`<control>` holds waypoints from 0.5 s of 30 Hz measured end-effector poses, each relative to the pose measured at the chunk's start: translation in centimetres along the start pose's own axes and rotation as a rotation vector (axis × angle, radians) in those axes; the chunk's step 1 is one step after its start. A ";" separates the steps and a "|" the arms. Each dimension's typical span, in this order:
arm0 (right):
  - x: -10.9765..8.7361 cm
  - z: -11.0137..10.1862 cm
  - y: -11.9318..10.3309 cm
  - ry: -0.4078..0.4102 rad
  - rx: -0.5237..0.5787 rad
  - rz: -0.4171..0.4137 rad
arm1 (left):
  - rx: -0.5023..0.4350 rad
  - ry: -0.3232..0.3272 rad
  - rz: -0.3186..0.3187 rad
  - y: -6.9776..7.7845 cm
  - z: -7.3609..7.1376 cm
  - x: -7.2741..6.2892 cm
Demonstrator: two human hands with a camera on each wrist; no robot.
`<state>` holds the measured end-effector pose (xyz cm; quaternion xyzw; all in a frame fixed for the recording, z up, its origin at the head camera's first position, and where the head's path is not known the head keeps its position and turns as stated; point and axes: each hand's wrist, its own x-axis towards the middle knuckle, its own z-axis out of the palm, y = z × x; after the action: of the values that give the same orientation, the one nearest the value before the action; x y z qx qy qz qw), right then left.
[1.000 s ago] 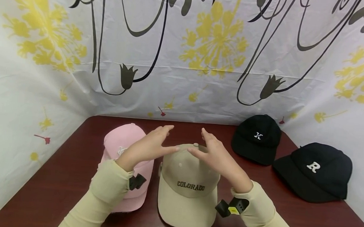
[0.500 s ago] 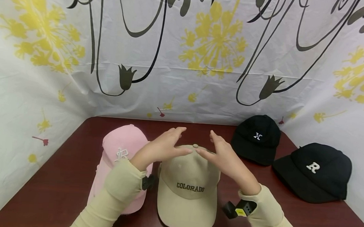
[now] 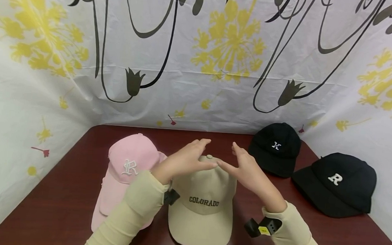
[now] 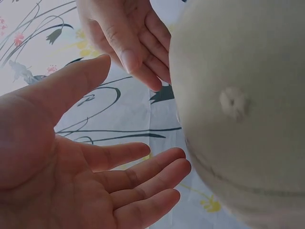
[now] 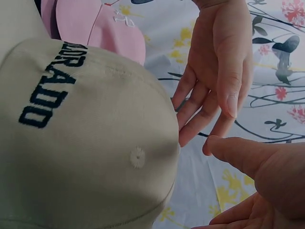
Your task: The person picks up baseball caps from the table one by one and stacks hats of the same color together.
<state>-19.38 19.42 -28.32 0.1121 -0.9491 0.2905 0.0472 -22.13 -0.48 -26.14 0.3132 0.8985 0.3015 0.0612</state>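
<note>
A beige baseball cap point(image 3: 200, 222) with dark COLORADO lettering sits on the table, its brim toward me. My left hand point(image 3: 185, 160) reaches over the crown from the left, fingers extended and thumb pointing inward. From the right comes my right hand point(image 3: 251, 173), held much the same way, the thumbs close together near the cap's top button. In the left wrist view the left hand point(image 4: 86, 171) is beside the cap's crown point(image 4: 238, 62), holding nothing. The right wrist view has the crown point(image 5: 109, 143) apart from the right hand point(image 5: 267, 176). Whether any fingertip touches the fabric, I cannot tell.
Left of the beige cap lies a pink cap point(image 3: 132, 158), partly behind my left sleeve. Two black caps, one with a K-like letter point(image 3: 274, 149) and one with an R point(image 3: 339, 185), sit at the right. A patterned white sheet point(image 3: 217, 101) encloses the dark red table point(image 3: 56, 189).
My left hand has moved right, from beside the pink cap to over the beige crown. The right hand has shifted slightly right. The caps stay in place; more of the pink one shows.
</note>
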 end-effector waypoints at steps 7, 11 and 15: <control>-0.8 -0.6 1.2 0.010 -0.008 0.017 | 0.000 -0.030 0.006 0.8 0.8 0.8; -1.2 -1.0 1.6 0.023 -0.016 0.022 | 0.009 -0.045 0.012 1.1 1.2 1.2; -1.7 -1.3 2.1 0.030 -0.009 0.032 | 0.012 -0.056 0.017 1.3 1.4 1.5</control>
<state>-18.24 22.12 -28.62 0.0924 -0.9513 0.2886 0.0570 -22.21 1.95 -26.36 0.3295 0.8955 0.2879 0.0817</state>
